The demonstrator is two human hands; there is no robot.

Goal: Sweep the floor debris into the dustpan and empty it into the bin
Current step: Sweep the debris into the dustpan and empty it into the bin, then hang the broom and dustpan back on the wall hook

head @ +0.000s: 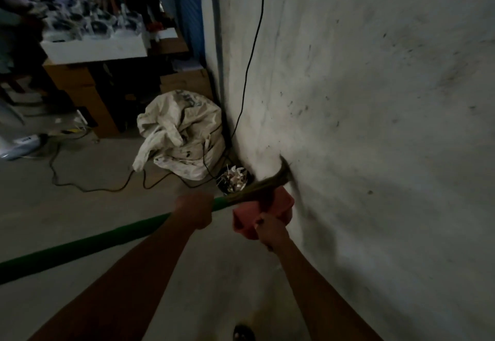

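Cardboard boxes [80, 91] and a crumpled white woven sack [182, 137] sit at the far left and middle of the grey concrete floor [80, 193], the sack slumped against the foot of the scuffed white wall [375, 99]. Nearer, the left hand [195, 210] is clenched round the long green broom handle [93, 241], whose dark bristles [278, 174] brush the wall's base, while the right hand [270, 231] grips the red plastic dustpan [265, 206] just beneath them. The small dark bin [234, 180] full of pale scraps lies just beyond at the wall's foot, so emptying looks under way, though the pan's contents are hidden.
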